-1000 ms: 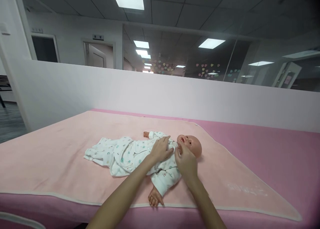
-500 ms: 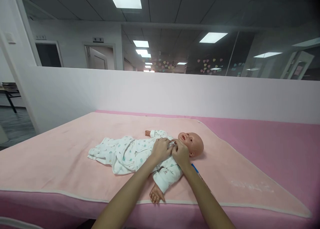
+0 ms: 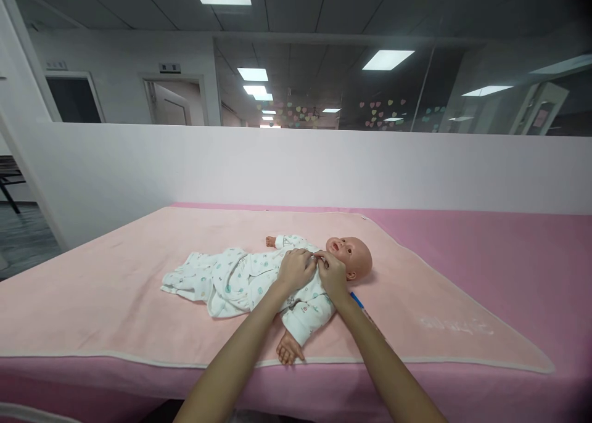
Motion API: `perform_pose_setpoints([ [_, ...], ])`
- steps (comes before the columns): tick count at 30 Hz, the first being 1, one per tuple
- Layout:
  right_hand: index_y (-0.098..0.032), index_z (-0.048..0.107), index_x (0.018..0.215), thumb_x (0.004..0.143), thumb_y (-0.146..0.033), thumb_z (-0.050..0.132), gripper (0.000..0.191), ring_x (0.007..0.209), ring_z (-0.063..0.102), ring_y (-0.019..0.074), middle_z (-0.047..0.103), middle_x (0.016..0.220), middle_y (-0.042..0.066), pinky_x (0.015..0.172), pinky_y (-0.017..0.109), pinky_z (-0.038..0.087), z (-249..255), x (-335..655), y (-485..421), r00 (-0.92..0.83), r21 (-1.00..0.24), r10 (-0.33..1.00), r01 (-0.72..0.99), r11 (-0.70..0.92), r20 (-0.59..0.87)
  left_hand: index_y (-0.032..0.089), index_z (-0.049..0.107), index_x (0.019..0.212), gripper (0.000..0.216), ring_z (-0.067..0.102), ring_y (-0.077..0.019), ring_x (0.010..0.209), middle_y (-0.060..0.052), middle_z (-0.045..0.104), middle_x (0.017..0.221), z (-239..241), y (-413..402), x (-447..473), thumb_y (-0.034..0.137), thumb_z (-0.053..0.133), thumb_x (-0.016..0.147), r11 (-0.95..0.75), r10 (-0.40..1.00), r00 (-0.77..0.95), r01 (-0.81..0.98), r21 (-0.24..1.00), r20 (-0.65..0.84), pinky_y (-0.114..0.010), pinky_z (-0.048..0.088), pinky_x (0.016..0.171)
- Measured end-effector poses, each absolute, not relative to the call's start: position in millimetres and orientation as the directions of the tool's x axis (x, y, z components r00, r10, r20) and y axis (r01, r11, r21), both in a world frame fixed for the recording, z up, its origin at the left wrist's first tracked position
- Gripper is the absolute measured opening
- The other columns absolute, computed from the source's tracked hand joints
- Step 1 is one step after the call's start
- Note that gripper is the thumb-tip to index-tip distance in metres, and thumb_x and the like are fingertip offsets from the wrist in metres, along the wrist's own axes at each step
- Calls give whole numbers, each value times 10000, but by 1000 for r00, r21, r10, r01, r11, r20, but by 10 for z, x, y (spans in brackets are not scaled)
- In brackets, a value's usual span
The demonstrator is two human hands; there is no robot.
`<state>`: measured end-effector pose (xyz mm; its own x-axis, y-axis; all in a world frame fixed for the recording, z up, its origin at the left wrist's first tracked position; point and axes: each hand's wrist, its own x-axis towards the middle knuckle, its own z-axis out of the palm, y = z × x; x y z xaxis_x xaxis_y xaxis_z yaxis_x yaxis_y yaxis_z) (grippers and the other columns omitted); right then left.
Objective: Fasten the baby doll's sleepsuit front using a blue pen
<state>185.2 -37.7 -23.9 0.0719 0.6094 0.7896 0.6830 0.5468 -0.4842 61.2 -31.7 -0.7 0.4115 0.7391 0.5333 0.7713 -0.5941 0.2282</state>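
Doll on its back on the peach blanket, head toward the right of the view, wearing a white patterned outfit. Both hands at its neckline, fingertips nearly meeting. Left hand lies on the chest, fingers bent and close together; right hand has fingers curled in below the chin. Can't tell whether either pinches cloth. Blue-ended stick beside the right wrist, partly hidden.

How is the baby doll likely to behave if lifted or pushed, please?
The smooth head looks rigid, perhaps slippery; the creased outfit would likely sag. On its back with arms spread, the baby doll seems unlikely to roll.
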Motion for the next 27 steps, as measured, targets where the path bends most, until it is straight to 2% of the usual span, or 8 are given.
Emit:
perform_pose_setpoints([
  [4, -170, 624, 794, 742, -141, 394, 237, 715, 583, 143, 649, 778, 26, 672, 248, 437, -238, 1856, -370, 81, -505, 633, 684, 527, 770, 177, 576, 912, 281, 512, -177, 922, -56, 590, 952, -9, -302, 600, 288, 330, 834, -593, 747, 415, 769, 238, 520, -308, 360, 805],
  [10, -170, 620, 779, 747, -127, 383, 242, 743, 584, 135, 648, 777, 21, 693, 242, 440, -254, 1853, -374, 75, -472, 592, 686, 553, 802, 204, 592, 900, 282, 527, -176, 906, -35, 607, 949, -8, -285, 580, 286, 330, 835, -625, 732, 426, 730, 277, 532, -297, 377, 786],
  [15, -173, 614, 732, 730, -113, 378, 243, 764, 584, 135, 650, 783, 21, 716, 249, 446, -266, 1844, -378, 94, -462, 550, 667, 585, 830, 207, 598, 949, 295, 532, -174, 915, -35, 620, 951, 18, -301, 575, 284, 337, 834, -613, 754, 410, 719, 326, 513, -288, 375, 817],
  [22, -176, 612, 716, 721, -117, 381, 238, 729, 579, 136, 643, 747, 21, 687, 246, 444, -266, 1831, -371, 101, -470, 559, 674, 570, 823, 236, 544, 1063, 308, 510, -180, 964, -15, 599, 1043, 28, -331, 573, 281, 343, 834, -625, 745, 410, 704, 337, 526, -303, 369, 835],
  [27, -177, 612, 727, 734, -134, 372, 244, 720, 583, 137, 647, 746, 23, 676, 245, 444, -270, 1832, -364, 100, -452, 546, 693, 561, 832, 200, 589, 971, 317, 525, -178, 924, -38, 617, 975, 15, -321, 584, 280, 307, 849, -599, 766, 400, 728, 333, 503, -298, 373, 818],
])
